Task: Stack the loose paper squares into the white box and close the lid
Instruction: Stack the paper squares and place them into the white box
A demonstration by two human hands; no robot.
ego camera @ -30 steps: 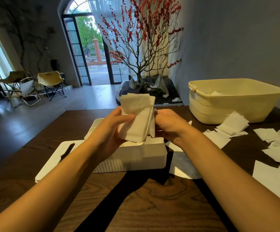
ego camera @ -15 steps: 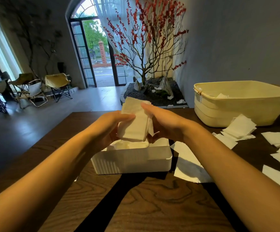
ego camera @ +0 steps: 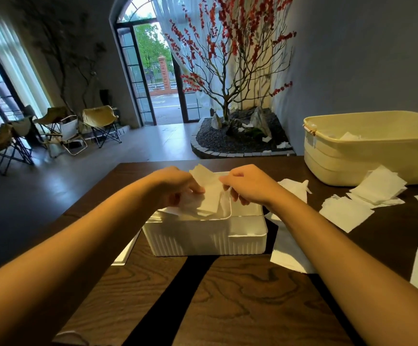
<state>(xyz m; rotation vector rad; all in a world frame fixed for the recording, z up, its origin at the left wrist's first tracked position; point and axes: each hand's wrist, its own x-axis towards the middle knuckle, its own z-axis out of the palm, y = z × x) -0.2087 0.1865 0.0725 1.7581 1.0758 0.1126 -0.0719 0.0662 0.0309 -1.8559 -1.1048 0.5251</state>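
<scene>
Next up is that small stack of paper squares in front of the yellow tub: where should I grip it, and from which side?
Pinch the paper stack at its near-left corner, coming from the box side. That corner overhangs the sheets beneath, and the yellow tub blocks the far side.

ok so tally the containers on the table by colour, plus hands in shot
white box: 1
yellow tub: 1
hands: 2, the left hand and right hand, both gripping the paper stack over the box
total: 4
</scene>
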